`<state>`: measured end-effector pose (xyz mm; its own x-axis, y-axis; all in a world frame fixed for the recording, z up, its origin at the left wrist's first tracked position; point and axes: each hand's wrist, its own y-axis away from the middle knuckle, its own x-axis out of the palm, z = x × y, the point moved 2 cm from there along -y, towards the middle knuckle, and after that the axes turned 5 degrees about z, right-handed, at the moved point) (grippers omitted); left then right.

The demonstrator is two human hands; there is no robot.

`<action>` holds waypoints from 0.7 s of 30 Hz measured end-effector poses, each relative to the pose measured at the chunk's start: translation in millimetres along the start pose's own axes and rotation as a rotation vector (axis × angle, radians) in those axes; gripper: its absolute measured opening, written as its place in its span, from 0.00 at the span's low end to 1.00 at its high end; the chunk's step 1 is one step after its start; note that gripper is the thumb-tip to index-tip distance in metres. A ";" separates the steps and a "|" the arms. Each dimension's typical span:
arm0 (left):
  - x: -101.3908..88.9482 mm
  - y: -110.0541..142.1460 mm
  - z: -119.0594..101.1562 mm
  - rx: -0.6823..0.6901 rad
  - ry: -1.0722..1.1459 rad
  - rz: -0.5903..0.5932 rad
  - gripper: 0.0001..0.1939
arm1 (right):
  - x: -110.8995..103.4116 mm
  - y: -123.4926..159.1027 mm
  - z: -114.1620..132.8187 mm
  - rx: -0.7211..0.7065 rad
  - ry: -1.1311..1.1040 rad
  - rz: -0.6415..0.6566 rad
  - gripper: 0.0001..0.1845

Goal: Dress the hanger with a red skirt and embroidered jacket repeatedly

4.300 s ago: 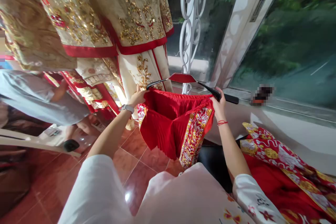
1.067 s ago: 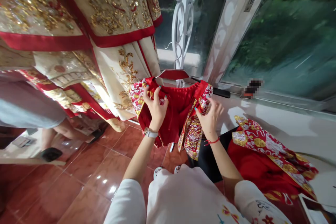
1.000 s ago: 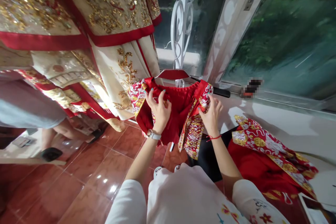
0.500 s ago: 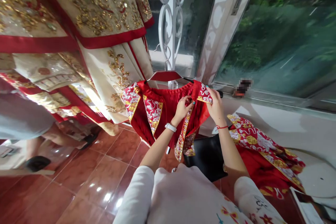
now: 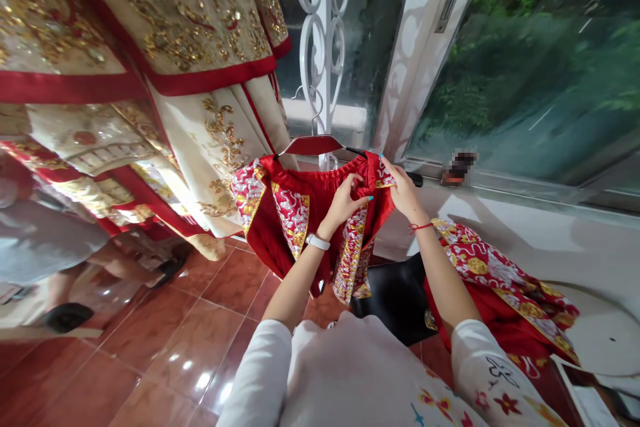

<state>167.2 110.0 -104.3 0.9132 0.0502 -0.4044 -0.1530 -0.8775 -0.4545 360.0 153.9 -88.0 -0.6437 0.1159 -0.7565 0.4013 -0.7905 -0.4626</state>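
A red skirt [image 5: 320, 193] with a gathered waistband and silver-and-gold embroidered panels hangs from a hanger [image 5: 311, 145] with a red centre piece. My right hand [image 5: 406, 192] grips the skirt's right end at the waist, thumb and fingers around the embroidered edge. My left hand [image 5: 345, 205] is at the front of the waistband, left of the right hand. Its thumb and fingers are apart, with the fingertips close to or touching the red cloth; I cannot tell which.
Cream robes [image 5: 215, 20] with gold sequins and red borders hang at the left. A white scrolled metal post [image 5: 327, 47] stands behind the hanger. More red embroidered cloth [image 5: 500, 273] lies at the right, near a black seat or bag [image 5: 395, 297]. Another person [image 5: 50, 233] is at the far left.
My left thumb and fingers have spread apart from their closer pinch on the cloth. My right hand has shifted slightly left along the waistband, and the skirt's right side has drawn inward.
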 end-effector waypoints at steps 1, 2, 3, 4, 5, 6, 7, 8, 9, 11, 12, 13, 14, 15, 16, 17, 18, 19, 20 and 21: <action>-1.0 1.3 -4.3 -0.019 -0.029 -0.001 0.15 | -1.9 0.9 1.6 -0.001 -0.001 0.016 0.47; -1.7 3.3 -9.0 -0.041 -0.067 0.002 0.15 | -4.8 2.8 4.7 -0.002 0.010 0.032 0.46; -2.1 5.9 -14.1 -0.066 -0.110 0.001 0.13 | -8.3 5.6 9.3 -0.005 0.029 0.040 0.46; -1.8 9.2 -19.6 -0.091 -0.154 -0.007 0.11 | -12.1 8.7 15.5 -0.010 0.048 0.037 0.46; -0.8 13.0 -25.4 -0.115 -0.194 -0.024 0.09 | -15.7 11.8 23.1 -0.016 0.057 0.021 0.46; 0.9 16.9 -31.3 -0.134 -0.226 -0.045 0.09 | -18.5 14.0 31.5 -0.018 0.049 -0.009 0.45; 3.4 20.7 -37.1 -0.143 -0.248 -0.066 0.09 | -20.0 15.0 39.9 -0.010 0.024 -0.048 0.44; 6.1 24.0 -42.8 -0.142 -0.262 -0.078 0.09 | -20.0 14.3 47.6 0.010 -0.011 -0.086 0.42; 8.7 26.4 -48.0 -0.129 -0.271 -0.075 0.09 | -18.6 12.0 53.9 0.040 -0.043 -0.117 0.40; 10.3 27.5 -56.8 -0.063 -0.285 -0.018 0.08 | -13.1 3.7 61.4 0.105 -0.077 -0.145 0.36; 7.9 25.8 -60.5 -0.014 -0.299 0.023 0.08 | -10.5 -1.3 62.5 0.125 -0.078 -0.144 0.33; 2.7 22.4 -63.7 0.040 -0.331 0.052 0.08 | -8.6 -6.1 62.2 0.131 -0.076 -0.137 0.31; -5.2 17.3 -66.7 0.096 -0.387 0.059 0.09 | -8.1 -10.3 60.9 0.127 -0.076 -0.134 0.29; -15.3 10.6 -69.6 0.154 -0.468 0.041 0.10 | -8.8 -13.7 59.1 0.117 -0.078 -0.136 0.28; -26.3 2.5 -72.2 0.208 -0.570 0.008 0.11 | -10.8 -16.5 57.1 0.102 -0.083 -0.144 0.27; -37.2 -6.7 -74.5 0.257 -0.681 -0.024 0.12 | -13.8 -18.6 55.2 0.089 -0.090 -0.157 0.27; -46.7 -16.3 -76.4 0.302 -0.788 -0.038 0.13 | -17.6 -20.4 53.5 0.078 -0.097 -0.172 0.26; -53.9 -25.8 -77.8 0.342 -0.881 -0.025 0.13 | -21.8 -22.2 52.1 0.071 -0.105 -0.186 0.26; -58.8 -34.7 -78.6 0.375 -0.956 0.007 0.12 | -26.4 -24.1 50.5 0.068 -0.111 -0.198 0.25; -61.5 -42.3 -79.0 0.399 -1.016 0.044 0.12 | -31.2 -26.3 48.7 0.070 -0.116 -0.208 0.25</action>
<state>147.3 106.4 2.5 0.1936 0.5536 -0.8100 -0.4565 -0.6799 -0.5738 337.8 141.8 -29.7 -0.7798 0.2144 -0.5882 0.2084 -0.7971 -0.5668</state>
